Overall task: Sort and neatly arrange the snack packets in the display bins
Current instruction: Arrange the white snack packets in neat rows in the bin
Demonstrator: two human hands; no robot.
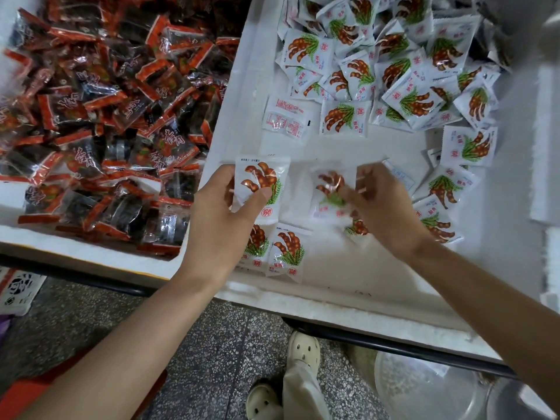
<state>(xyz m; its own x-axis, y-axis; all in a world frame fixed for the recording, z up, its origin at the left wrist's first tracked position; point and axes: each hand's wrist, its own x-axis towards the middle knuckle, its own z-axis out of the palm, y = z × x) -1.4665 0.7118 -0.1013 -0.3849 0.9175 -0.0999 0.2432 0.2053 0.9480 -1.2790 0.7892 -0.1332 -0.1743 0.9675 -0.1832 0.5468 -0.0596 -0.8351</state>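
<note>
My left hand (222,207) grips a white snack packet (263,184) printed with brown pods and green leaves, thumb over its lower part, above the near left of the white foam bin (318,295). My right hand (380,207) pinches another white packet (328,192), blurred, at the bin's middle. Two like packets (277,253) lie side by side under my left hand. A loose heap of the same white packets (394,65) fills the bin's far half. More packets (442,207) lie beside my right hand.
The left bin (91,253) holds a jumble of red and black packets (100,116). Below the bins run a dark rail (378,338) and speckled floor with my shoes (303,353). A metal bowl (424,386) sits at the lower right.
</note>
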